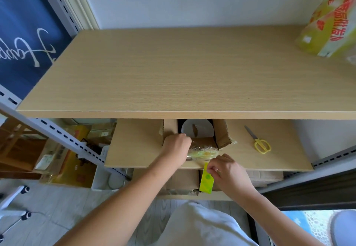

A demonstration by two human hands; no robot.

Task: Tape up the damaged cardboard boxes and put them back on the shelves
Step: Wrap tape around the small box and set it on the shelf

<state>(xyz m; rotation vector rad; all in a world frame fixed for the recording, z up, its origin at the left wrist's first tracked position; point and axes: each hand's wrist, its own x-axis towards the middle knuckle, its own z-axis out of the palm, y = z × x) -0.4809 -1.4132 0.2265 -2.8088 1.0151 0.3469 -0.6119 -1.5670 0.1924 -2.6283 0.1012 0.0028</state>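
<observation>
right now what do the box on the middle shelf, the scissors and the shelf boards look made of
Box: brown corrugated cardboard, matte, torn flap edges.
Scissors: grey metal blades, glossy yellow handles, probably plastic.
Shelf boards: pale wood-grain surface, smooth; likely laminate, though solid wood cannot be ruled out.

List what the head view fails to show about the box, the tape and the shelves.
- Box: its back half is hidden under the top shelf.
- Tape: the left hand covers part of it; the roll is blurred.
- Green tab in the right hand: print too small.
- Bag: cut off by the right edge.
</observation>
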